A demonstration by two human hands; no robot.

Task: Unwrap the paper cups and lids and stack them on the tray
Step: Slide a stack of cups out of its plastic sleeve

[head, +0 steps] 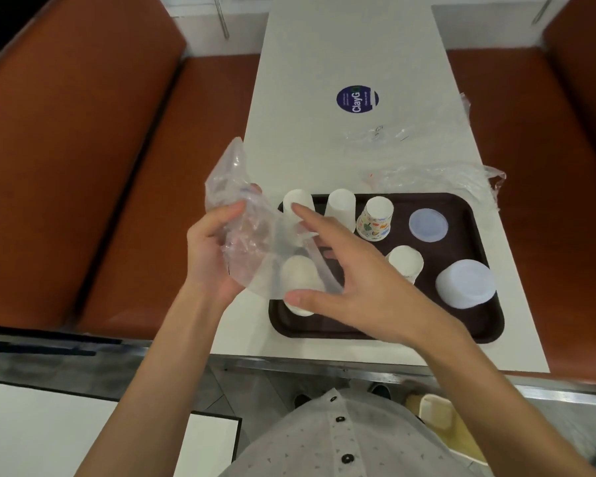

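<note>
A dark brown tray lies on the white table. Several upside-down paper cups stand on it: white ones, a patterned one, another white one. Two stacks of translucent lids rest at the tray's right, a small stack and a larger stack. My left hand grips a clear plastic wrapper above the tray's left edge. My right hand is spread over the tray, its fingers at the wrapper's lower end, partly covering a white cup seen through the plastic.
Empty clear wrappers lie crumpled on the table behind the tray, near a round blue sticker. Reddish-brown bench seats flank the table on both sides. A second white tabletop sits at the lower left.
</note>
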